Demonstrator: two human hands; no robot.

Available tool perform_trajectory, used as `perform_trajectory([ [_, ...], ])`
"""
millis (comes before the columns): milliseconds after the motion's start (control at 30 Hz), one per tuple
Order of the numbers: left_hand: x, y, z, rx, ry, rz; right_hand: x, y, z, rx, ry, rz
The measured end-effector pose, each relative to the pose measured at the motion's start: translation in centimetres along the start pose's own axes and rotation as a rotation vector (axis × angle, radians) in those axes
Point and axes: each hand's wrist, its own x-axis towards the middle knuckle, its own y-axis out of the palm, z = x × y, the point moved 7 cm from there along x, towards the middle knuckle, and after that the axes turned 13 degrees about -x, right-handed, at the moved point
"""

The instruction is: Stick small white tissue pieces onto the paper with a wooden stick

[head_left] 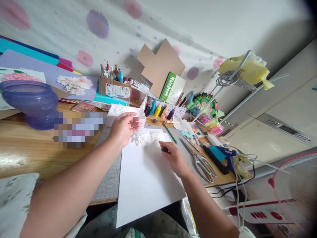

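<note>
A large white sheet of paper [148, 178] lies over a grey cutting mat [106, 181] and hangs past the front edge of the desk. Near its far end are two small heaps of white paper-like shreds [141, 138]. My left hand [126, 127] hovers at the left of the shreds, fingers stretched out and slightly parted, with nothing seen in it. On the right side, my right hand [174, 158] is closed around a small dark object [165, 149], mostly hidden by the fingers. Its index finger points at the right-hand heap.
Scissors [199, 162] and a blue glue gun [226, 155] lie to the right, with cables hanging off the edge. Small paint bottles [157, 110] stand behind the shreds. A purple translucent vase [32, 102] is at left; a cardboard pen box [115, 87] stands behind.
</note>
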Motion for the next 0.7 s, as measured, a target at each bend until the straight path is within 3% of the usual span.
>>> perform_trajectory([
  [233,-1.1,1.3,-0.2,0.178,0.054,0.109,-0.7,3.6,3.2,-0.043,-0.056,0.112],
  [367,-0.8,1.2,-0.6,0.277,0.078,0.107,-0.5,4.1,3.6,-0.067,-0.081,0.13],
  [500,-0.6,-0.2,-1.4,0.461,0.1,0.151,-0.9,3.9,3.3,-0.007,-0.061,0.108],
  [567,-0.8,-1.1,-1.5,0.639,0.109,0.227,-0.9,3.8,2.8,0.055,-0.025,0.086],
  [700,-2.1,-1.3,-0.5,1.159,0.22,0.512,-0.9,3.7,1.0,0.243,0.114,0.03],
])
